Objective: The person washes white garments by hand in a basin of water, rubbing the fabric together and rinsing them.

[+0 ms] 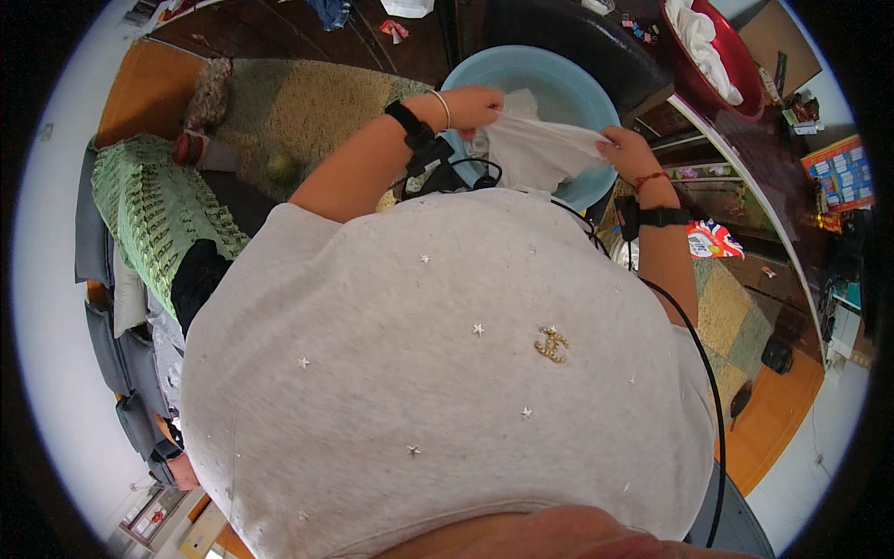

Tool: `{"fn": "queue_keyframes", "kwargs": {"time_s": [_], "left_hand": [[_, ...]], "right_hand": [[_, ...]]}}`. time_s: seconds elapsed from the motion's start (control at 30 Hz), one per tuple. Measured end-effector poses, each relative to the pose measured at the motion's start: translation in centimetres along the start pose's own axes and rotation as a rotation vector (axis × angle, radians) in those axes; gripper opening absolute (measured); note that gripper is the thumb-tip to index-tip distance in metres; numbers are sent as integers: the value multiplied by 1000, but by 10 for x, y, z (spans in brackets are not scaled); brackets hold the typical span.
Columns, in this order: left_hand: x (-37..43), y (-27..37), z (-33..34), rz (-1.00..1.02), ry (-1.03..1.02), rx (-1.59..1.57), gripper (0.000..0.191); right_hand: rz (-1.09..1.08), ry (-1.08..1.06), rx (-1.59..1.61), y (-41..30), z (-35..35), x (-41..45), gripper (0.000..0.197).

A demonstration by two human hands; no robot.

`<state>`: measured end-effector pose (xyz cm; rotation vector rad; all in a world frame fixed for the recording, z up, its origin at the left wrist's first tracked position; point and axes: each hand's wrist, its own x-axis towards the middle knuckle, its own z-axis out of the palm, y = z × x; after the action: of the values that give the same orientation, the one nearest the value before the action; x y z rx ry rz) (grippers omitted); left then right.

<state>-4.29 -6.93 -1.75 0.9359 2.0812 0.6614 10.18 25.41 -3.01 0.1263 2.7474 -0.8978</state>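
Note:
A white cloth (548, 143) is stretched between my two hands over a round light blue plastic basin (461, 70). My left hand (475, 108) grips its upper left edge, and my right hand (625, 150) pinches its right edge near the basin's rim. The cloth hangs down in folds into the basin. More pale cloth (521, 105) lies behind it inside the basin, where what looks like water shows. Both wrists wear black straps with small devices.
A black rounded seat or stool (580, 35) stands behind the basin. On the dark table at the right is a red basin (747, 84) holding white cloth. A sofa (126, 349) with green patterned fabric (150, 202) is at the left. A black cable (712, 391) runs past my right side.

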Motion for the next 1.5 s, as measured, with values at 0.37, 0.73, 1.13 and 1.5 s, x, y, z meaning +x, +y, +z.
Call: {"fn": "queue_keyframes", "kwargs": {"time_s": [0.37, 0.73, 1.13, 1.5], "left_hand": [[-23, 64, -71, 722, 388, -691, 10], [14, -14, 16, 15, -351, 740, 32], [77, 7, 73, -23, -234, 854, 102], [95, -5, 83, -163, -378, 910, 141]], "right_hand": [[-246, 627, 833, -91, -87, -38, 19], [53, -402, -334, -37, 40, -13, 31], [-54, -393, -717, -69, 98, 41, 127], [43, -599, -769, -63, 113, 68, 139]]}}
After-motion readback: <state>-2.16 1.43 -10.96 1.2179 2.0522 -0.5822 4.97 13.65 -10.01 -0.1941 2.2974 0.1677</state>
